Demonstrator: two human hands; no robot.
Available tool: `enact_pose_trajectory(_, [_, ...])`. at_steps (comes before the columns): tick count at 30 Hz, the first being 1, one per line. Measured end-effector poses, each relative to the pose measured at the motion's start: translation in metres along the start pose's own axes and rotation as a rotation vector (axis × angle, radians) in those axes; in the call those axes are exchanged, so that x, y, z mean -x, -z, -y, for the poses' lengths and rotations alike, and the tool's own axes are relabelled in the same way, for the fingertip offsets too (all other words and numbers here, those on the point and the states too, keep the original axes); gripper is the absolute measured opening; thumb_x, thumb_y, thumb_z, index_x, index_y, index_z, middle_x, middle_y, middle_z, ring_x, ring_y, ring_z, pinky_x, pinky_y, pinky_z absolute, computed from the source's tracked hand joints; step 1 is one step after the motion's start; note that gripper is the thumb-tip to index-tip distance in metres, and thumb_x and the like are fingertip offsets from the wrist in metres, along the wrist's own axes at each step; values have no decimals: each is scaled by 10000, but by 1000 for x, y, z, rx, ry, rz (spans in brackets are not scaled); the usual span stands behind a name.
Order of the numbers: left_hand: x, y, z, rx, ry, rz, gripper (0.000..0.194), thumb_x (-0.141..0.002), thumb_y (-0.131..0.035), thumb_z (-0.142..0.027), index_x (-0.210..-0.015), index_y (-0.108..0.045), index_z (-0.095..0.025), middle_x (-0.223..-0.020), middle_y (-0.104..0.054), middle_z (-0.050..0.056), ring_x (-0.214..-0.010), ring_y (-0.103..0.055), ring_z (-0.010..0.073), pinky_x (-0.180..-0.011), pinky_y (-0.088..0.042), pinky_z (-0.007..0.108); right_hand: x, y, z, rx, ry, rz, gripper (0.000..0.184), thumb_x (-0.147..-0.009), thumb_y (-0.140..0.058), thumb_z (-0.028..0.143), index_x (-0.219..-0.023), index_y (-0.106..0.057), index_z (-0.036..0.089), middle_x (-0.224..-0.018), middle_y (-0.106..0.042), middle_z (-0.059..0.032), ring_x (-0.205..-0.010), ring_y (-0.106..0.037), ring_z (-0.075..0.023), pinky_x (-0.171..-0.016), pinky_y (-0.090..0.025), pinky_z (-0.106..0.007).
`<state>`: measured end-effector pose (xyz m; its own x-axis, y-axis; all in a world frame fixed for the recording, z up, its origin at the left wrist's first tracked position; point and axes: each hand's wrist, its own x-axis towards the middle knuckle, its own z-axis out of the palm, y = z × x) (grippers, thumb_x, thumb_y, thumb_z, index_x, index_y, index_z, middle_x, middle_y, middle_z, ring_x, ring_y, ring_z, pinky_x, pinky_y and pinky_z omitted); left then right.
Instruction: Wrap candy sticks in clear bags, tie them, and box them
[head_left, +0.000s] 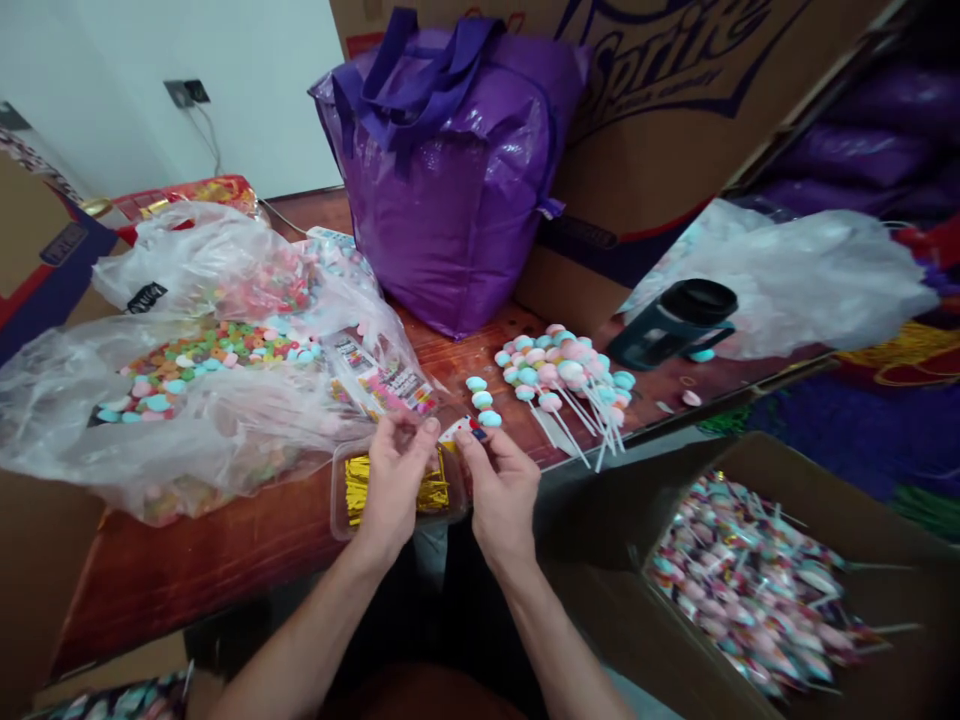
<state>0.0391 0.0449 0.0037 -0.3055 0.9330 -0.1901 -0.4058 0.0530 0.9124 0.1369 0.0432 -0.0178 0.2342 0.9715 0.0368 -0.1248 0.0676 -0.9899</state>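
Note:
My left hand and my right hand are raised together over the front edge of a wooden table. Both pinch a candy skewer with blue and white sweets, its lower end in a small clear printed wrapper between my fingertips. Under my left hand sits a clear tub of gold twist ties. A heap of pink and blue candy skewers lies just right of my hands.
Clear plastic bags of loose coloured candy fill the table's left. A purple tote bag stands at the back. A dark tumbler lies beside another plastic bag. An open cardboard box of wrapped candy sticks sits at lower right.

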Motion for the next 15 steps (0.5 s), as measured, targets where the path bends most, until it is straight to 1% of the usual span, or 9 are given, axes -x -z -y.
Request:
enact_pose_trajectory(1, [0, -1, 1, 103, 129, 41, 412, -637, -885, -441, -847, -642, -183, -766, -627, -23, -645, -553, 88, -592, -435, 214, -1, 4, -1, 4, -5, 12, 244, -865, -695, 397, -794, -702, 164, -716, -655, 12, -652, -552, -128, -644, -469, -250])
enact_pose_trajectory(2, [-1, -2, 2, 180, 226, 76, 423, -607, -903, -437, -842, -668, -174, -790, -656, -6, -667, -579, 94, -599, -445, 214, -2, 8, -1, 14, -10, 33, 242, -861, -699, 395, -793, -701, 163, -714, -649, 14, -651, -546, -126, -644, -465, -248])
enact_pose_trajectory(3, [-2, -3, 2, 233, 272, 93, 419, -576, -923, -410, -826, -693, -165, -810, -682, 11, -697, -606, 104, -622, -462, 219, -1, 12, -2, 25, -16, 56, 241, -861, -696, 394, -795, -699, 162, -714, -644, 14, -652, -541, -126, -643, -461, -246])
enact_pose_trajectory(4, [-2, -4, 3, 263, 268, 87, 401, -547, -940, -370, -800, -712, -159, -820, -702, 23, -722, -627, 114, -652, -479, 226, -1, 14, -1, 31, -25, 78, 244, -866, -687, 396, -793, -693, 163, -714, -636, 15, -653, -534, -125, -637, -456, -243])
enact_pose_trajectory(6, [-3, -7, 4, 286, 183, 28, 351, -511, -953, -298, -738, -726, -157, -783, -714, 23, -710, -637, 117, -681, -496, 233, 2, 16, 0, 44, -39, 99, 274, -885, -656, 406, -749, -650, 167, -688, -597, 24, -637, -503, -118, -609, -436, -232])
enact_pose_trajectory(7, [-3, -8, 5, 289, 148, -2, 329, -507, -952, -281, -711, -724, -158, -748, -708, 15, -679, -626, 110, -670, -495, 230, 3, 16, 0, 59, -31, 91, 304, -897, -636, 412, -712, -612, 172, -660, -562, 32, -620, -478, -112, -588, -420, -224])
enact_pose_trajectory(11, [1, -11, 11, 251, 130, -49, 295, -557, -932, -312, -670, -706, -161, -640, -642, -26, -553, -525, 62, -527, -416, 183, 5, 13, 1, 148, 36, 27, 429, -931, -566, 458, -610, -458, 194, -561, -410, 58, -540, -372, -92, -502, -333, -212])
enact_pose_trajectory(13, [3, -9, 10, 234, 134, -54, 300, -585, -917, -352, -689, -713, -159, -661, -643, -23, -549, -511, 58, -517, -414, 181, 4, 15, 1, 167, 45, 13, 453, -938, -546, 476, -597, -435, 199, -549, -394, 58, -524, -360, -91, -484, -314, -217])
enact_pose_trajectory(15, [1, -6, 7, 235, 142, -63, 308, -579, -919, -350, -716, -724, -156, -712, -667, -12, -580, -534, 64, -547, -443, 185, 1, 20, 1, 187, 59, 15, 458, -937, -545, 474, -592, -421, 201, -556, -388, 56, -530, -359, -91, -490, -317, -219])
